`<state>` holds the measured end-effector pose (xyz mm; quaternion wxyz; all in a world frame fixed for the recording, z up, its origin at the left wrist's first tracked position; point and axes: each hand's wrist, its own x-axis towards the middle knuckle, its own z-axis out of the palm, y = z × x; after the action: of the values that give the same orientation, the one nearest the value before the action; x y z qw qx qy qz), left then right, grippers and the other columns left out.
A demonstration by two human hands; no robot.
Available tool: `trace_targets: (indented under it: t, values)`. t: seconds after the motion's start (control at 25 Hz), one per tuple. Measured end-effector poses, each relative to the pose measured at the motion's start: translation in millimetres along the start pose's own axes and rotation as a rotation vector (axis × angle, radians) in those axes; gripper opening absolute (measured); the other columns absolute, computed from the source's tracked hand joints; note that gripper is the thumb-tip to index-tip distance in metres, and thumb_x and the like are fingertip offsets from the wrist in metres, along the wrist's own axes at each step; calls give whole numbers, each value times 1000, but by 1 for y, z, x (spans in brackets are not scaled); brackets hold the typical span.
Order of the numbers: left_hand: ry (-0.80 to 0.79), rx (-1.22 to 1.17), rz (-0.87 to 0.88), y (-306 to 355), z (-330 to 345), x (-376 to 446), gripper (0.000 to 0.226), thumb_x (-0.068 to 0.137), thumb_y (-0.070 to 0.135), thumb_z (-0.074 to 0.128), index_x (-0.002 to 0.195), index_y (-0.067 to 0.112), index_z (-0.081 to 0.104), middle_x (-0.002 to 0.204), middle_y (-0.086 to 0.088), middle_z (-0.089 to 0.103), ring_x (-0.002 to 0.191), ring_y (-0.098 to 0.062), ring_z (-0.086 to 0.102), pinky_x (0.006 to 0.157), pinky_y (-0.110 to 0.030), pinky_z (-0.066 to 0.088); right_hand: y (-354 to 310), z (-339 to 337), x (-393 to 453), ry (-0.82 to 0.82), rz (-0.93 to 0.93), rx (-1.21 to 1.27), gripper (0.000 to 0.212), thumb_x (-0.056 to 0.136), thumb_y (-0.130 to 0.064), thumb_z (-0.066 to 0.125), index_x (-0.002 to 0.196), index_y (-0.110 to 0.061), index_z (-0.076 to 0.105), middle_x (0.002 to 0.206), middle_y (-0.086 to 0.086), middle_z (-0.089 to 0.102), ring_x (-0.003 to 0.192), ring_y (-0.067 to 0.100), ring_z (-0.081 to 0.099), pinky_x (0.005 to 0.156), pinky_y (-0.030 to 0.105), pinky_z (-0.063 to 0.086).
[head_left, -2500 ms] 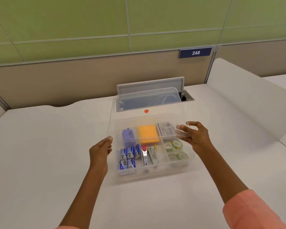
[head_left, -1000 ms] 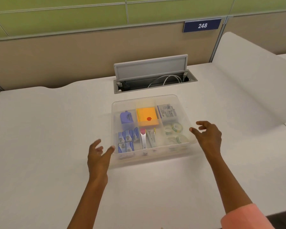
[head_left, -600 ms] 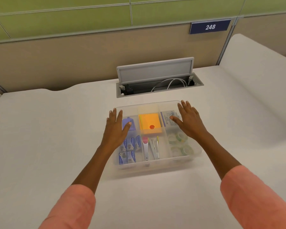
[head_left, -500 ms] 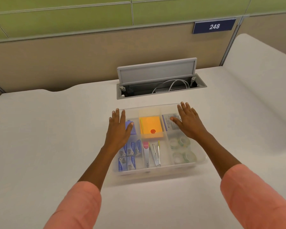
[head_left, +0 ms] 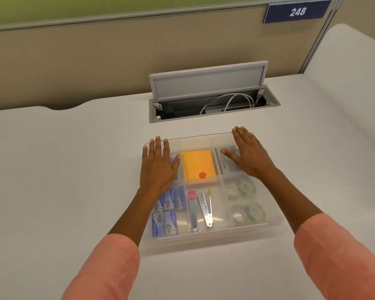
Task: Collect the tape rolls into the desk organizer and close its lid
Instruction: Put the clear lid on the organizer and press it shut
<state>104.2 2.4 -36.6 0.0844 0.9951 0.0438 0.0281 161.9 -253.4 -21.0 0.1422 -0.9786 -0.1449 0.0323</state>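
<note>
The clear plastic desk organizer [head_left: 204, 239] stands on the white desk in front of me with its transparent lid [head_left: 217, 215] lying flat on top. Several tape rolls [head_left: 244, 202] lie in its right front compartment, seen through the lid. My left hand [head_left: 157, 167] rests flat, fingers spread, on the lid's far left part. My right hand [head_left: 246, 153] rests flat on the lid's far right part. Neither hand holds anything.
Inside are an orange notepad [head_left: 198, 166], blue staple boxes [head_left: 167, 213], metal tools [head_left: 200, 210] and a printed box partly under my right hand. An open cable hatch [head_left: 210, 94] sits behind the organizer. A white divider [head_left: 351, 68] rises at right.
The lid, held above the organizer before, now lies on it. Both hands let go, then moved onto the lid's far part and lie flat there.
</note>
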Motion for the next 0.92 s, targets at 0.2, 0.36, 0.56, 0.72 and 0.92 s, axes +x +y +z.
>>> trace_targets:
  t: [0.2, 0.36, 0.56, 0.72, 0.92]
  values:
    - [-9, -16, 3, 0, -1, 0, 68, 92, 53, 22, 145, 15, 4, 158, -11, 2, 145, -28, -1, 118, -43, -4, 0, 0, 1, 8, 1, -2, 88, 81, -67, 29, 148, -13, 12, 159, 7, 13, 147, 24, 9, 121, 41, 10]
    - [-8, -94, -11, 0, -3, 2, 71, 90, 55, 28, 145, 15, 9, 157, -10, 7, 145, -27, 2, 118, -41, -1, 0, 0, 4, 32, -4, -3, 94, 74, -72, 27, 146, -12, 19, 157, 9, 22, 145, 28, 19, 118, 43, 14]
    - [19, -69, -2, 0, -3, 0, 78, 84, 61, 20, 145, 15, 10, 157, -10, 9, 145, -27, 5, 118, -41, 0, 0, 1, 2, 47, 4, -37, 92, 77, -71, 26, 147, -12, 17, 158, 9, 19, 146, 27, 15, 119, 42, 11]
    - [-45, -43, 3, 2, -10, -3, 81, 83, 67, 12, 145, 15, 3, 158, -11, -1, 145, -27, -3, 119, -45, -4, -5, -6, -4, 45, -33, -89, 82, 86, -63, 32, 147, -11, 15, 159, 9, 12, 148, 24, 7, 122, 41, 4]
    - [-34, -138, 18, 2, -35, -34, 123, 47, 85, -25, 145, 16, 2, 157, -12, -6, 145, -28, -8, 114, -45, -12, -26, -19, -45, 19, -39, -90, 92, 77, -70, 6, 147, -12, 17, 159, 8, 13, 148, 23, 3, 123, 45, 3]
